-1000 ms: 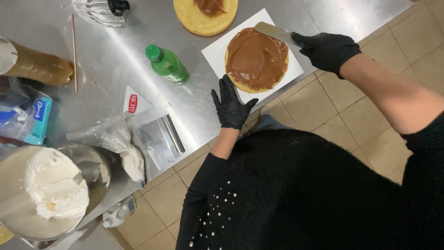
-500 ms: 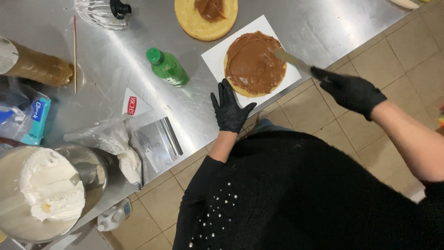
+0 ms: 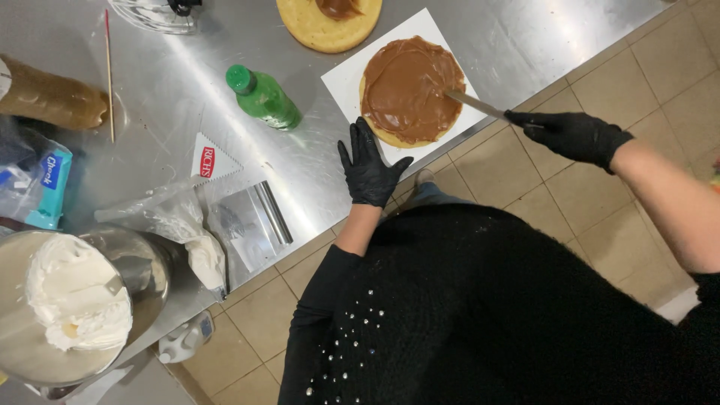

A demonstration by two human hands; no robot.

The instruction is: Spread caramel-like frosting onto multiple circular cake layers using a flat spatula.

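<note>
Even indoor light falling from above, soft glare streaking across the steel table (image 3: 187,82) in the upper left, faint shadows, focus staying sharp, edges slightly bending.

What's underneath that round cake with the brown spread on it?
A white square board lies under the cake layer, resting on the steel table. Its corners show around the cake; the middle is covered, so anything between cake and board cannot be seen.

Blue-and-white packet (image 3: 51,180) in clear wrap at the counter's left edge; white triangular red-labelled card (image 3: 210,159) mid-counter.
</note>
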